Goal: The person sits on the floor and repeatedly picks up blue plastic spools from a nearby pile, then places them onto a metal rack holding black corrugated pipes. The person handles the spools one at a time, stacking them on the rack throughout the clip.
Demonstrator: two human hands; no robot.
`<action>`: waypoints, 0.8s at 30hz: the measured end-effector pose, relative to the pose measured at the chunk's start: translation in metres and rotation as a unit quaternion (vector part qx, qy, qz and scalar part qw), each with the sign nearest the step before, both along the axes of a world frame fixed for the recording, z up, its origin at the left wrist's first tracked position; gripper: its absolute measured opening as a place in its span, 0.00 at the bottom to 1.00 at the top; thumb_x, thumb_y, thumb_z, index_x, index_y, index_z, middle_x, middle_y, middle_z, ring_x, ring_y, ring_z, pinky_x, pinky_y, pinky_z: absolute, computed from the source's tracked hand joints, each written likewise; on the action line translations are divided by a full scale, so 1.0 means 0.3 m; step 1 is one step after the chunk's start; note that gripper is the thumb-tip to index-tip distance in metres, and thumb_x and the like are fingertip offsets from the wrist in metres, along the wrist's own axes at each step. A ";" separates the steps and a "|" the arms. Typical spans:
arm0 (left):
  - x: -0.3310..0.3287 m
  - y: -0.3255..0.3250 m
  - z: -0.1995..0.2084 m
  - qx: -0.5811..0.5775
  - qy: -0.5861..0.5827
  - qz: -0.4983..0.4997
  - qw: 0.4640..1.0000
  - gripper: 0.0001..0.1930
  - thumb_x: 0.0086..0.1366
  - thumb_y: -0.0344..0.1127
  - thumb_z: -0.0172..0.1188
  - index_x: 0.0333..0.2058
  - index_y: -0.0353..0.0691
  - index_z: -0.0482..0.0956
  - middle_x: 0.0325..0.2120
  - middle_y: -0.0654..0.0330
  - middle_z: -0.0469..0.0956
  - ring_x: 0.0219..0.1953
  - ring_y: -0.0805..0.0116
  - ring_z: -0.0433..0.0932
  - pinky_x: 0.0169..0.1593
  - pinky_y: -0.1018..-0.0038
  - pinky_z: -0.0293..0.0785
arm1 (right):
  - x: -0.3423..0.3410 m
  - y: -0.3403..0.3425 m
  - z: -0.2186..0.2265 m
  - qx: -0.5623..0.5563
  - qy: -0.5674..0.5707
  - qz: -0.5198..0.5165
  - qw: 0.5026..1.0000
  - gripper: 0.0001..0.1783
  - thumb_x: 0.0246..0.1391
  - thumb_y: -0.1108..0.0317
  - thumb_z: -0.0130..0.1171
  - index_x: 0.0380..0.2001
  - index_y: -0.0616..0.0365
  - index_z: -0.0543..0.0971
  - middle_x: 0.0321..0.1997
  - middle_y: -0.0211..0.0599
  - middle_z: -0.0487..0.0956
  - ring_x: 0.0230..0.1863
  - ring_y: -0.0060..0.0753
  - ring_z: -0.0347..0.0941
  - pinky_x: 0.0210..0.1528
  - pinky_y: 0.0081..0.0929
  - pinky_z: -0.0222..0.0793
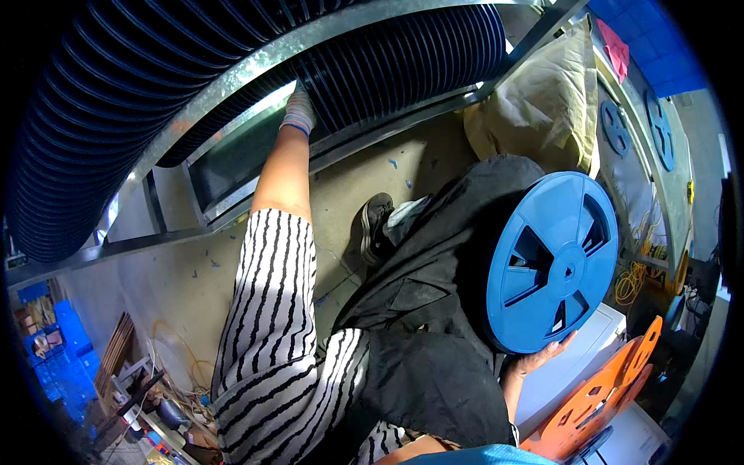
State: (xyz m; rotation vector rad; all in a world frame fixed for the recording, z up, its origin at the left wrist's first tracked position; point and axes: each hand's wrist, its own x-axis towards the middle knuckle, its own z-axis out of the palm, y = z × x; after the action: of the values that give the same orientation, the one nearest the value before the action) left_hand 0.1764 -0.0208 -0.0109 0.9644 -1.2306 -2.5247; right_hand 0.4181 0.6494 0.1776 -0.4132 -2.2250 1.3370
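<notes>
My left hand [299,115], in a pale glove with a blue cuff edge, reaches forward to the end of a black ribbed cylinder [403,66]. It touches the cylinder near a gap in the metal frame; its fingers are too dark and hidden to read. At my right side, a large blue plastic reel [535,302] with cut-out windows and a central hub hole stands tilted against my dark apron. My bare right hand [542,356] grips its lower rim from below, with part of the hand behind the reel.
A metal rack [124,246] holds the cylinder and a bigger black ribbed one [101,116]. A cream sack [535,105] stands at the far right. Orange slotted discs [593,395] lean by a white box [577,372]. Blue crates [74,364] and clutter lie at left.
</notes>
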 end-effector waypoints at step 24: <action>0.192 1.293 1.070 -0.745 0.374 -0.426 0.352 0.38 0.55 0.49 0.62 0.64 0.53 0.61 0.64 0.47 0.58 0.69 0.44 0.48 0.69 0.51 0.43 | 0.005 0.021 -0.031 0.100 -0.005 -0.027 0.995 0.41 0.63 0.41 0.30 0.67 0.63 0.53 0.72 0.47 0.52 0.73 0.50 0.42 0.72 0.42 0.32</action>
State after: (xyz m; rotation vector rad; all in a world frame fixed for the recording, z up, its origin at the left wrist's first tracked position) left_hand 0.2341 0.3671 0.3100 -1.3353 -2.6626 -0.4469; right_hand 0.4195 0.6557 0.1684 -0.4034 -2.3120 1.0734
